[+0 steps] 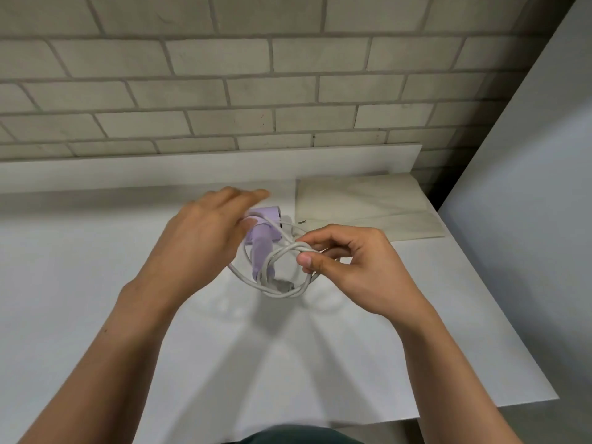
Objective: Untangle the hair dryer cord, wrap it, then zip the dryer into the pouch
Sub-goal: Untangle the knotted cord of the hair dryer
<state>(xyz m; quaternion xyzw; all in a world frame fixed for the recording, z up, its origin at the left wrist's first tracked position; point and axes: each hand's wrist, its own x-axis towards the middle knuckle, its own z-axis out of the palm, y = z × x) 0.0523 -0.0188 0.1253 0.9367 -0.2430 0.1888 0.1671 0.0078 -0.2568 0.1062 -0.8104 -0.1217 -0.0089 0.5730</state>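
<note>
Two hands over the white tabletop (96, 267): right hand (352, 270) fingers (323, 243) pinch looped white cord (272, 293); left hand (198, 232), fingers straight, touches lilac plastic hair dryer (262, 238); flat beige pouch (362, 203) nearby.

Bare forearms (134, 331), left hand (205, 232), right hand (349, 267), dark teal garment (301, 436) (a mere sliver) below

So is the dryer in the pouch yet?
Out. The dryer is by the left hand, clear of the flat pouch; the right hand pinches its looped cord.
</note>
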